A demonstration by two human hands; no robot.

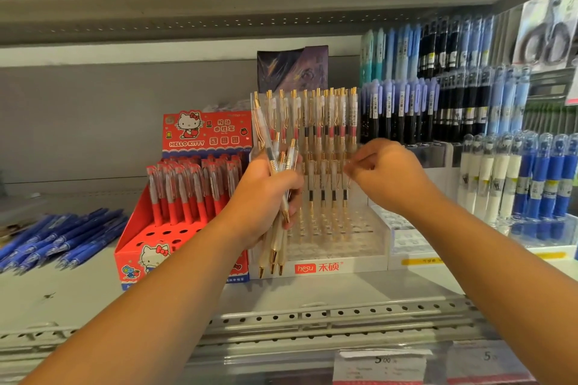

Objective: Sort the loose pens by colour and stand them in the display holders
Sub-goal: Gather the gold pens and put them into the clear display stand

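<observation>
My left hand [266, 197] clenches a bundle of white-and-gold pens [275, 244], tips down, before the clear display holder [369, 255]. My right hand [387, 175] curls its fingers at the standing pens [322, 122] there; whether they grip one, I cannot tell.

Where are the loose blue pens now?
Head view, far left: the loose blue pens lie piled on the shelf, just left of the red Hello Kitty holder, well away from the white pens the left hand grips.
</observation>
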